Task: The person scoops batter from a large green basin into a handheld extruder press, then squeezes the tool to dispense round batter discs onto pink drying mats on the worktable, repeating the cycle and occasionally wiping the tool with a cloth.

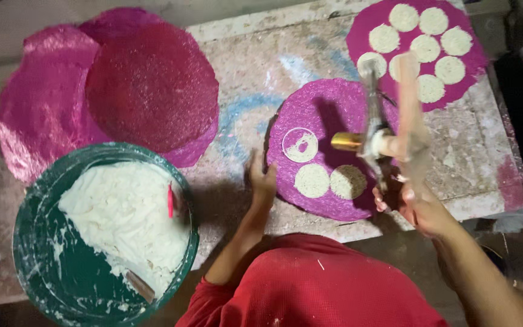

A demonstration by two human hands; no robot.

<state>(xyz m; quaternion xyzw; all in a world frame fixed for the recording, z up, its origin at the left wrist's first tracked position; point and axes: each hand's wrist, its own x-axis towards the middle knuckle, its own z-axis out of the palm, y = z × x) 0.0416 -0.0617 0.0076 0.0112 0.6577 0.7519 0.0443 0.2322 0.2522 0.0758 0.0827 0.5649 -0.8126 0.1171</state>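
Observation:
My left hand (262, 181) rests with its fingers on the near left edge of a round magenta mat (334, 106) in the middle of the work surface. On this mat lie two white stringy discs (312, 180) and a thin white ring (300, 145). My right hand (417, 207) grips a hand press (373, 136) with a brass barrel and a metal frame, held over the mat's right side. The press handle is blurred by motion.
A second magenta mat (361, 27) at the top right carries several white discs. A stack of bare magenta mats (122, 85) lies at the left. A green tub (31, 242) of white dough stands at the bottom left. The stone slab (261, 66) is stained white.

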